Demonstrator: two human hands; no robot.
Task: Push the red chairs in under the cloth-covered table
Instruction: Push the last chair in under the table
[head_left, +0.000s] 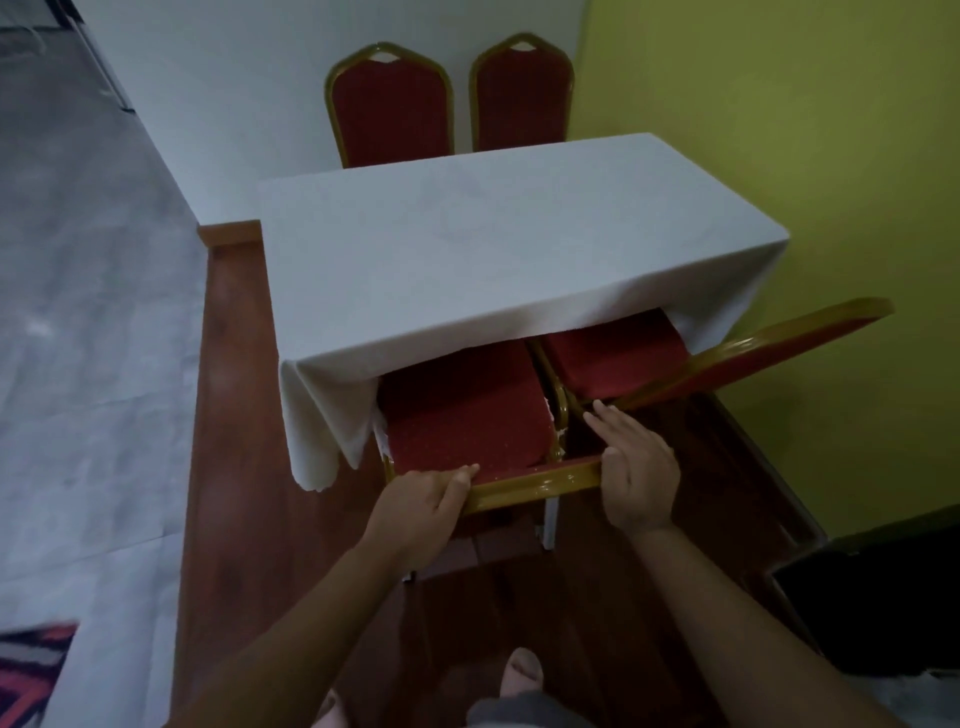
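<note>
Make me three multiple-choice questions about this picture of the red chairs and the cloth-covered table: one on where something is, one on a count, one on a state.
1. Where do the person's left hand and right hand rest?
A. On the gold top rail of the near red padded chair
B. On the white tablecloth
C. On the yellow-green wall

2. How many red chairs with gold frames show in all?
A. Two
B. Three
C. Four

3. What state is the near-side chair on the right in?
A. Lying flat on the floor
B. Seat partly under the cloth
C. Stacked on the table

Answers: 1 A, both hands sit at the ends of that gold rail. 2 C, two chairs stand beyond the table and two on the near side. 3 B, the cloth's edge overlaps the front of its seat.
</note>
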